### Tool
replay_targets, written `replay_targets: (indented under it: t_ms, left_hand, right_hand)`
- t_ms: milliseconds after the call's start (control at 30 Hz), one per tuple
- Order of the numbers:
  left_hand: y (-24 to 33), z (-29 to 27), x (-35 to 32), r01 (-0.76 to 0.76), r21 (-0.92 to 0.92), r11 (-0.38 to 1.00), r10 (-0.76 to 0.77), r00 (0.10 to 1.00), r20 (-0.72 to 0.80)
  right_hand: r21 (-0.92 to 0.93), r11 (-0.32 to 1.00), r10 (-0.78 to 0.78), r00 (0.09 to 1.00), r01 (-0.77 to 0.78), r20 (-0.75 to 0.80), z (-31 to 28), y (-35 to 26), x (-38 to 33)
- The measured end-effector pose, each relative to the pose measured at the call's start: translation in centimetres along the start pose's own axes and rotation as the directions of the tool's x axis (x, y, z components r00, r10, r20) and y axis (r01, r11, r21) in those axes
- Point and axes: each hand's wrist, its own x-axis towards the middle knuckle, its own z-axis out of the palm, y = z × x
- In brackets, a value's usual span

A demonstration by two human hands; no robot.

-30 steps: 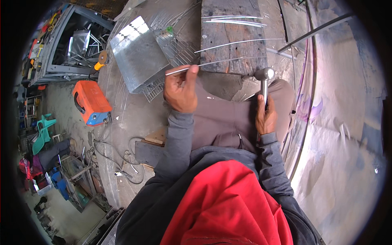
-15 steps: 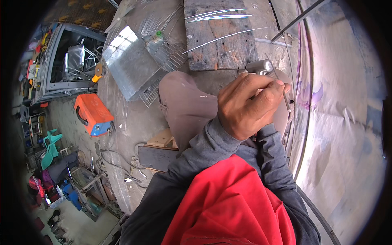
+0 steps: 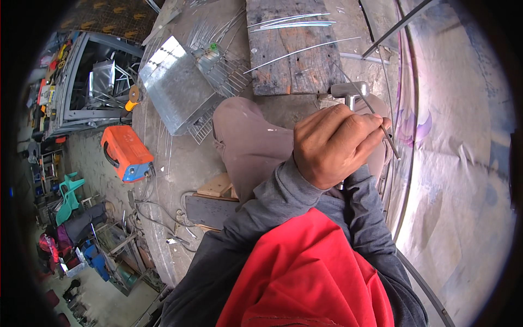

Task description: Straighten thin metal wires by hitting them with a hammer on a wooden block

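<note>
My left hand is closed, pinching a thin metal rod between thumb and fingertips. The rod slants from the upper left down to the right, past the hammer's head. Just beyond my knuckles is a shiny metal hammer, its handle running back beneath my left hand. My right forearm, in a grey sleeve, comes in below. My right hand is hidden under the left one, so its grip does not show. Ahead lies a worn wooden board carrying several thin metal rods.
To the left stand a sheet-metal box and a wire grid. Farther left are an orange machine with cables, an angle grinder and a metal frame holding scrap. A pale sheet hangs along the right, beside a metal bar.
The rod in my left hand has swung, its near end now lower and farther right. The hammer's head has turned, so more of its handle shows.
</note>
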Motion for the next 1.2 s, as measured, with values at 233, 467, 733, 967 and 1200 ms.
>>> replay_targets:
  t_ms: [233,467,733,967,1200]
  left_hand:
    - [0.1,-0.8,0.6,0.064,0.042,0.997,-0.065,0.997,0.027]
    - [-0.2,-0.4,0.7,0.064,0.051,0.997,-0.065,0.998,0.014]
    - [-0.2,-0.2,0.9,0.069,0.037,0.997,-0.07,0.997,0.019]
    - [-0.2,-0.2,1.1,0.069,0.041,0.997,-0.07,0.997,0.018]
    - [0.1,0.2,1.4,0.068,0.038,0.997,-0.067,0.997,-0.031]
  right_hand:
    - [0.51,0.73,0.437,0.884,-0.456,0.165,-2.6,-6.3,0.8]
    - [0.658,0.702,0.323,0.945,-0.273,0.047,-1.5,-4.6,1.0]
    - [0.531,0.692,0.474,0.863,-0.489,0.178,-1.7,-4.2,0.3]
    - [0.578,0.704,0.417,0.899,-0.412,0.134,-1.7,-4.9,0.4]
    - [0.493,0.833,0.28,0.96,-0.25,0.014,-1.2,-3.5,0.3]
